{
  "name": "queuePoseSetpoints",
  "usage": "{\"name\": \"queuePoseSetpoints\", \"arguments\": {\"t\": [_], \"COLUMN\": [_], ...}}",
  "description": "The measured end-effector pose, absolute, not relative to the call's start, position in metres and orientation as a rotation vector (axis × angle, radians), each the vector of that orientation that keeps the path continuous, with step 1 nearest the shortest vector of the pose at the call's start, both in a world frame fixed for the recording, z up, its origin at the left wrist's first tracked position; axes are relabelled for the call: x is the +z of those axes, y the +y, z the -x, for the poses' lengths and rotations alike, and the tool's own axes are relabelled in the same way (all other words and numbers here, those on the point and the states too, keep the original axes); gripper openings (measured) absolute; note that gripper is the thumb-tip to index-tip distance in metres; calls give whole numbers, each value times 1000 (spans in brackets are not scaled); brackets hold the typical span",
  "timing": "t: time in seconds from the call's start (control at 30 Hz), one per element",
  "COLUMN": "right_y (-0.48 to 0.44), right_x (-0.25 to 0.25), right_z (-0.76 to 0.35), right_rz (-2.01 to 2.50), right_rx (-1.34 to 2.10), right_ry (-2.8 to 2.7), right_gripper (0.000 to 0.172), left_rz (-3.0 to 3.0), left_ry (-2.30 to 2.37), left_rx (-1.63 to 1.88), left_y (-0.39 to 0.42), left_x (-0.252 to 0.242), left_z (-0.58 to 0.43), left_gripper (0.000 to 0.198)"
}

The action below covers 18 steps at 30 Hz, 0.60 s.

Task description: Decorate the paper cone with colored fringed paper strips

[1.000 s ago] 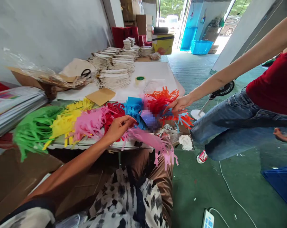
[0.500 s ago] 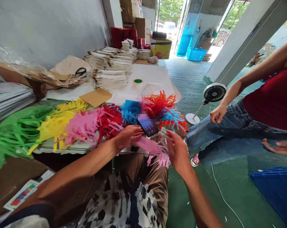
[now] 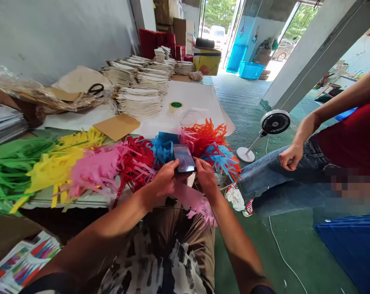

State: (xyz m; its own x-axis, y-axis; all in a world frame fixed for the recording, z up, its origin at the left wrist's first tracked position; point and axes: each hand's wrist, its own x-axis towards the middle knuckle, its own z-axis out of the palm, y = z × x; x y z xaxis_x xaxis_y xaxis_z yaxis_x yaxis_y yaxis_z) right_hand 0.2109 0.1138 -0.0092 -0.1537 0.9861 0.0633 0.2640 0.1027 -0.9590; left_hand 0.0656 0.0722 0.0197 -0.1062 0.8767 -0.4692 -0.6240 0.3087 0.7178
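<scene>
Both hands are on a smartphone (image 3: 184, 158) right now: left hand (image 3: 163, 178) clasping its lower edge, right hand (image 3: 206, 176) pinching the other side, holding it just above a pile of fringed paper streamers (image 3: 96, 169). Phone handling is the step here, and it needs both hands.

No legible text, label, brand or number is found in this view. The display of the smartphone (image 3: 184, 159) is lit, but its content is unreadable owing to glare and blur. The printed sheets (image 3: 22, 261) to the lower left of the smartphone show only coloured bands. On the yellow carton (image 3: 207, 61) beyond the smartphone, no lettering can be resolved.
</scene>
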Motion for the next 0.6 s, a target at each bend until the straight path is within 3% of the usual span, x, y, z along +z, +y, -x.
{"name": "queuePoseSetpoints", "arguments": {"t": [0.33,0.6], "right_y": [55,43], "right_x": [18,21], "right_z": [-206,-205], "right_rz": [773,759], "right_rx": [1350,1172], "right_ry": [-1066,-1079], "right_gripper": [69,66], "left_rz": [-482,-533], "left_ry": [825,743], "left_rx": [1409,1404], "left_y": [46,38], "left_x": [35,44], "left_z": [-82,-89], "left_gripper": [38,44]}}
